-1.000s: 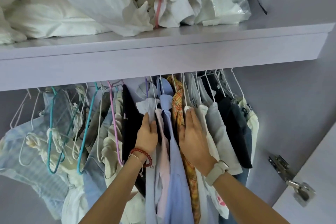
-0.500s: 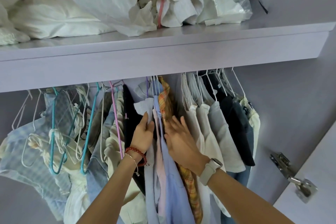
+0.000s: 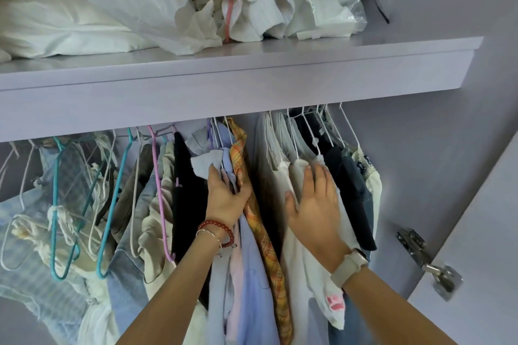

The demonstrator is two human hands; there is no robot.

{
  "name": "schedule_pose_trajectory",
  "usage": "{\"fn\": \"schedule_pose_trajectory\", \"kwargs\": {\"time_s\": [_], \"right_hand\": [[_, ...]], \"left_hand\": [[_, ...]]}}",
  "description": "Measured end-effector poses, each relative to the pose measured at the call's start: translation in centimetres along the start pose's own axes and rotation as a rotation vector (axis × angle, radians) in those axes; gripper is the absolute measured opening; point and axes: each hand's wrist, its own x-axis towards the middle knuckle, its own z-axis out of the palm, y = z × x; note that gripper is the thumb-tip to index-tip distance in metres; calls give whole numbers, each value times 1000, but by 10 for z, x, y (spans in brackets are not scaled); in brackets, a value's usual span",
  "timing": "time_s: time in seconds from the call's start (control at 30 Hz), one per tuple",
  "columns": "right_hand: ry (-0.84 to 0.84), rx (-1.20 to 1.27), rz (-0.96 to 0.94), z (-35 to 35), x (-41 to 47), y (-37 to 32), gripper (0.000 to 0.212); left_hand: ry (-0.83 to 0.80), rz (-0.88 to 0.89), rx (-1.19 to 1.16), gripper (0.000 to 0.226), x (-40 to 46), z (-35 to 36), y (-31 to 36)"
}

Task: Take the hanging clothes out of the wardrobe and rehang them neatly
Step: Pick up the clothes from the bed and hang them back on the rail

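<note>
Lilac panels frame the head view: the wardrobe shelf [image 3: 252,64] runs across the top, piled with white bedding [image 3: 84,8]. Below it the left hand [image 3: 227,199] curls its fingers [image 3: 215,176] around a bunch of hanging clothes, a pale blue shirt [image 3: 252,274] and a pale grey top [image 3: 204,162], with an orange plaid garment [image 3: 266,232] just to the right of the fingers. The right hand [image 3: 316,204] lies flat with straight fingers [image 3: 308,176] pressed on the white shirts [image 3: 302,260]; dark garments [image 3: 347,190] hang just right of those fingers. Between the two hands a gap divides the row. Well left of the left fingers hang teal hangers [image 3: 112,204] and a pink hanger [image 3: 159,190]. A metal hinge [image 3: 429,263] sits on the door at lower right.
</note>
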Motion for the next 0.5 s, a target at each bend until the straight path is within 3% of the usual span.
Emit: {"fn": "schedule_pose_trajectory", "kwargs": {"time_s": [0.17,0.3,0.37,0.43,0.5], "right_hand": [[-66,-135,51,0,4,7,60],[-103,-290,-60,7,1,6,42],[-191,-362,-126,10,1,1,44],[-329,-175,-72,18,1,0,53],[-458,178,81,18,3,-3,56]], "left_hand": [[-57,55,162,69,-3,-3,-7],[-50,47,166,63,-5,-8,-10],[-44,47,176,62,-6,-10,-10],[-47,49,178,62,-6,-11,-10],[-55,45,177,62,-7,-14,-10]]}}
